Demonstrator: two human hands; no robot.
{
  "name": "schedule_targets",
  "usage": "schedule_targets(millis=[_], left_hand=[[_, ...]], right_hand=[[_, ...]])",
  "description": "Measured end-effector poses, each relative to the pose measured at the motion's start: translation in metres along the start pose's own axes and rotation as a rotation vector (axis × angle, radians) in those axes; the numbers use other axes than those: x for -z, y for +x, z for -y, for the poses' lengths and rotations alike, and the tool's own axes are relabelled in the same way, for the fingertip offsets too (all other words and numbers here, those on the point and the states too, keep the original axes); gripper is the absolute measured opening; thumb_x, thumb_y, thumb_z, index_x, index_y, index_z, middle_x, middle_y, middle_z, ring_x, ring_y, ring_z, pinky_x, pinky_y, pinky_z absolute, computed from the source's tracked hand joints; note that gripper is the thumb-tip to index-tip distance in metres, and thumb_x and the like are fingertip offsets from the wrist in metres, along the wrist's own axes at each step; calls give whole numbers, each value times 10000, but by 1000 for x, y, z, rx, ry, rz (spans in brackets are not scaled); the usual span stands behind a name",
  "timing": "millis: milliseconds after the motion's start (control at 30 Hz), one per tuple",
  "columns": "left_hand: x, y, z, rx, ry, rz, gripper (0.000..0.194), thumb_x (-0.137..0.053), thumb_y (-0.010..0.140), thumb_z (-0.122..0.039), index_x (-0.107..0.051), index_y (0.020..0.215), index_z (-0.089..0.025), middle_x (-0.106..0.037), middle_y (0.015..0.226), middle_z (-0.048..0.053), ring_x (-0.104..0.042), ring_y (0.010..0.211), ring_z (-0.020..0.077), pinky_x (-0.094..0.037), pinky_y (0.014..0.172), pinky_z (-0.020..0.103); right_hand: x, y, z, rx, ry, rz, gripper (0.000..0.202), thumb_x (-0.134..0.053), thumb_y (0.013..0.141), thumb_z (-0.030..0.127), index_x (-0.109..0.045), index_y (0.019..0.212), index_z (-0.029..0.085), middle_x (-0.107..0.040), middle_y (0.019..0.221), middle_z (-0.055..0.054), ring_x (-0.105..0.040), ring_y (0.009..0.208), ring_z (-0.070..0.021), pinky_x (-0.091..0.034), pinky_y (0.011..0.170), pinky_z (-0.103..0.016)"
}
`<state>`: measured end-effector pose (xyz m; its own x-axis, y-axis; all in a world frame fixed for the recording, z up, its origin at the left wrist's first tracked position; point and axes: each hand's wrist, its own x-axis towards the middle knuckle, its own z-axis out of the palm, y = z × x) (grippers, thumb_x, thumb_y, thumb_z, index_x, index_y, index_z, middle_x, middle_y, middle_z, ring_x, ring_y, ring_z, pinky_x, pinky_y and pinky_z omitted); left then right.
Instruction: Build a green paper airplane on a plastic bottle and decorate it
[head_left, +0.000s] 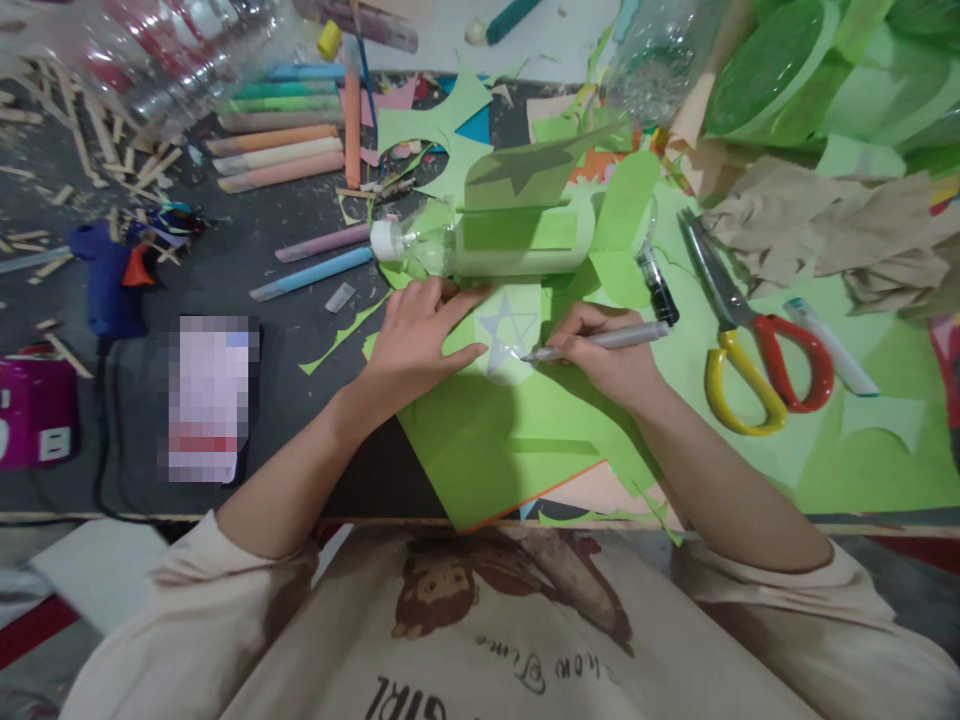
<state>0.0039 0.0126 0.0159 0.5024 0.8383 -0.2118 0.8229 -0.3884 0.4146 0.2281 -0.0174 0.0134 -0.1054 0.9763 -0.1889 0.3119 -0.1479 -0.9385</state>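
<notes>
My right hand is closed round a grey marker pen, its tip on a small pale disc. A star shows on that disc, its left part filled in grey-blue and its right part only outlined. My left hand lies flat with fingers spread, thumb at the disc's left edge. Under both hands is a bright green sheet. Just beyond them a clear plastic bottle with a white cap lies on its side, wrapped in green paper. A dark pen cap is right of the bottle.
Scissors with yellow and red handles lie at right, near crumpled brown paper. Several coloured sticks lie at upper left. A blue glue gun and a phone are at left. Green paper scraps litter the back.
</notes>
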Motion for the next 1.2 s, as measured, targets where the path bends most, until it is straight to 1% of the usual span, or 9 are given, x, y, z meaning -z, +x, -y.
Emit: schedule_targets(millis=[200,400,633,733,833,900,1033,1100,1200], left_hand=[[-1,0,0,3,5,0,594,-530,953,-501,-447,1499,-282,-547,1217,115,-466,1178,335,-332,1055,446],[-2,1,1,4,13,-1,598,-523,951,-511,-451,1495,-274,-542,1236,119,-463,1188,342,-336,1047,433],[0,0,0,4,25,2,592,-527,949,-486,-449,1496,-274,-542,1242,121,-467,1187,341,-344,1038,442],[-2,0,2,-9,15,-18,585,-500,955,-527,-463,1486,-285,-543,1231,119,-466,1174,334,-348,1030,444],[-3,0,3,-23,9,-28,588,-493,954,-537,-466,1483,-283,-549,1226,118,-466,1172,332,-346,1038,445],[-3,0,3,-18,12,-22,588,-503,950,-524,-464,1485,-282,-552,1226,118,-469,1174,335,-344,1043,445],[-2,0,2,1,24,-8,586,-516,951,-506,-459,1490,-283,-545,1238,117,-468,1181,341,-343,1036,435],[-2,0,1,0,25,-7,583,-504,959,-508,-455,1494,-282,-541,1243,118,-466,1182,342,-340,1032,425],[-2,0,0,6,28,-1,591,-521,953,-499,-451,1498,-281,-539,1247,118,-459,1187,343,-330,1038,423]], right_hand=[[-3,-1,1,32,32,18,148,-653,703,308,-596,605,214,-622,584,12,-519,561,-132,-378,527,-268],[0,1,2,-4,15,22,162,-573,637,235,-492,497,224,-539,509,30,-456,517,-121,-341,501,-270],[-2,1,4,5,44,17,104,-606,644,257,-566,557,216,-598,552,27,-499,549,-128,-367,530,-275],[0,1,3,7,21,53,123,-575,629,220,-512,523,219,-546,528,26,-456,528,-118,-337,508,-275],[3,1,2,15,79,82,163,-547,634,215,-459,497,228,-499,502,25,-442,509,-119,-338,495,-280],[2,1,2,29,107,66,149,-550,643,230,-486,507,228,-514,507,25,-452,509,-120,-351,501,-281],[-1,1,4,18,69,17,103,-565,634,254,-545,539,220,-567,538,29,-473,527,-118,-352,520,-276],[-2,1,5,8,37,9,110,-560,627,266,-538,530,218,-573,534,27,-474,527,-119,-338,515,-273],[-2,2,5,13,-1,26,132,-525,601,261,-474,485,225,-510,483,34,-426,495,-112,-298,491,-269]])
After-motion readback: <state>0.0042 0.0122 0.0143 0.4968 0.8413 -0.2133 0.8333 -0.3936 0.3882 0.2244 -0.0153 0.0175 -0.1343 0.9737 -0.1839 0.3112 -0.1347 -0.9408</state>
